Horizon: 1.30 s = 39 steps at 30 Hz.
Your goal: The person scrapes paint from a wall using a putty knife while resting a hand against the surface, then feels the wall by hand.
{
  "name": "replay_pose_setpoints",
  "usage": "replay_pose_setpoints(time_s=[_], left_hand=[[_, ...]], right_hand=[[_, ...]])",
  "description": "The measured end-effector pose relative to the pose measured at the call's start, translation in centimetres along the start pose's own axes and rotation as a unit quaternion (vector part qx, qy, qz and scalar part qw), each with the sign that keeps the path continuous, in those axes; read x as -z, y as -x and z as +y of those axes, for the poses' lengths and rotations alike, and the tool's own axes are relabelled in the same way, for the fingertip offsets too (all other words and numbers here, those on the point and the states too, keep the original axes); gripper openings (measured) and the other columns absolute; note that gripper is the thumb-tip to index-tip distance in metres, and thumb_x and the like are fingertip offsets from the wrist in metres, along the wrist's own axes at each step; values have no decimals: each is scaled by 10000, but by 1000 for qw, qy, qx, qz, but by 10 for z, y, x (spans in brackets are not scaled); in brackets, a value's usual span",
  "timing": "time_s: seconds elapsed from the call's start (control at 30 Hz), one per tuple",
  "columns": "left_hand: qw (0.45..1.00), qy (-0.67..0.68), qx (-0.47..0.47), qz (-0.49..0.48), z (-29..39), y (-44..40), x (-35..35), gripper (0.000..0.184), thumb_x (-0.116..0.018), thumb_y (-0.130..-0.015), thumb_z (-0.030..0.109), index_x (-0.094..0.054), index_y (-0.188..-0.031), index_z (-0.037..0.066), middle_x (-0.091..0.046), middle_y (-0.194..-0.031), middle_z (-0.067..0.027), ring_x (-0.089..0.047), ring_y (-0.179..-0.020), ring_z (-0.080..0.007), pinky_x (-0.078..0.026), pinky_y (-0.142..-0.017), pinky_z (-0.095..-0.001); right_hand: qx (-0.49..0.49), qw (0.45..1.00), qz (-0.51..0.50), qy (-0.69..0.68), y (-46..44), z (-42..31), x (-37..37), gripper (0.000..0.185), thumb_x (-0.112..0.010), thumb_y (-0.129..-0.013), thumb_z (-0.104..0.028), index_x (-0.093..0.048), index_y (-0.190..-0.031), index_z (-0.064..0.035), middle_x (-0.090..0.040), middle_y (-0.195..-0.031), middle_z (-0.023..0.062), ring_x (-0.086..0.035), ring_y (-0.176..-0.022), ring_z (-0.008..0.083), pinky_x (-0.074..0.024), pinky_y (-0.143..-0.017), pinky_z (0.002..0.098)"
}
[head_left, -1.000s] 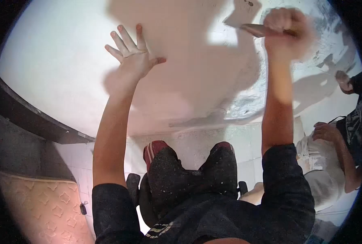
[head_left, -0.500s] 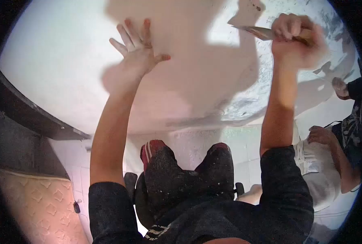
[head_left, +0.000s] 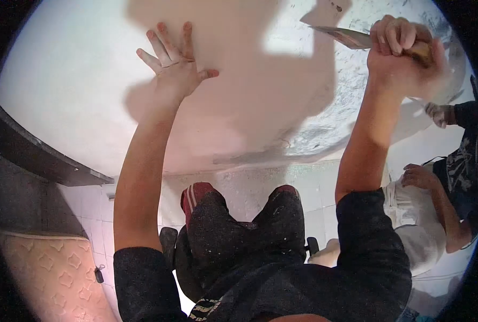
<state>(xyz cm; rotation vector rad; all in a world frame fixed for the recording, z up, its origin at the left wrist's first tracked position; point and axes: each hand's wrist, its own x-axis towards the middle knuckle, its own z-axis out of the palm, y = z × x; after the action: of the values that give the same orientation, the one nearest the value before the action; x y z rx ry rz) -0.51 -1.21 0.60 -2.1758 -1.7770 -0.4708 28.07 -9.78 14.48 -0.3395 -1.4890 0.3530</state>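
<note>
My left hand (head_left: 175, 70) is raised at the upper left, fingers spread, its palm side showing, over the pale wall surface (head_left: 78, 80); whether it touches the wall I cannot tell. At the upper right my right hand (head_left: 402, 51) is wrapped round the handle of a flat-bladed scraper (head_left: 351, 38). The blade points left, over a wall patch with grey streaks and marks (head_left: 325, 126). Shadows of my arms and head fall across the wall between the two hands.
At the right edge another person (head_left: 461, 166) in dark top and light trousers holds a thin tool in one hand. A patterned mattress (head_left: 61, 273) lies at the lower left, beside a small dark object (head_left: 99, 273). A dark ledge (head_left: 40, 155) borders the wall. Pale tiles (head_left: 319, 214) cover the floor.
My right hand has moved to the right with the scraper. My left hand has shifted only slightly and stays spread. The other person's raised hand has moved a little left.
</note>
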Motion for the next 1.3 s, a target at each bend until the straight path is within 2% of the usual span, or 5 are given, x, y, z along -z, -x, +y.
replay_pose_setpoints(time_s=[0.13,0.33,0.53,0.77,1.3], left_hand=[[983,52,-74,162,-8,1,-29,1221,-612,-724,704,113,-1496,97,246,-1440,-378,269,-1325,-542,75,-964,-772],[981,62,-89,160,-11,-1,-24,1265,-635,-706,702,163,-1482,103,226,-1440,-390,239,-1323,-568,72,-958,-775],[985,74,-73,135,-10,-7,-21,1273,-639,-715,690,219,-1465,123,191,-1430,-423,197,-1314,-607,59,-952,-776],[998,17,-30,61,0,-2,-11,1303,-651,-711,688,127,-1450,-51,181,-1382,-485,194,-1295,-629,69,-960,-762],[1000,-8,4,-21,7,-5,1,1335,-651,-696,709,101,-1422,-121,217,-1335,-516,239,-1255,-655,60,-960,-758]], right_hand=[[71,926,49,367,34,56,-22,123,-453,-747,9,-412,-635,-19,-425,-536,62,-408,-462,172,-322,-431,281],[-11,976,217,26,35,8,-20,346,-438,-878,-213,-286,-581,-119,-283,-554,14,-249,-485,125,-213,-447,266],[33,993,25,-111,20,-18,3,307,-444,-852,-198,-341,-582,-96,-314,-551,1,-284,-469,126,-223,-436,265],[123,925,41,357,47,22,-9,143,-395,-746,-7,-432,-608,-9,-405,-562,31,-352,-492,124,-304,-460,238],[60,985,41,155,47,29,1,261,-471,-806,-23,-349,-575,-36,-385,-539,41,-351,-447,130,-299,-424,270]])
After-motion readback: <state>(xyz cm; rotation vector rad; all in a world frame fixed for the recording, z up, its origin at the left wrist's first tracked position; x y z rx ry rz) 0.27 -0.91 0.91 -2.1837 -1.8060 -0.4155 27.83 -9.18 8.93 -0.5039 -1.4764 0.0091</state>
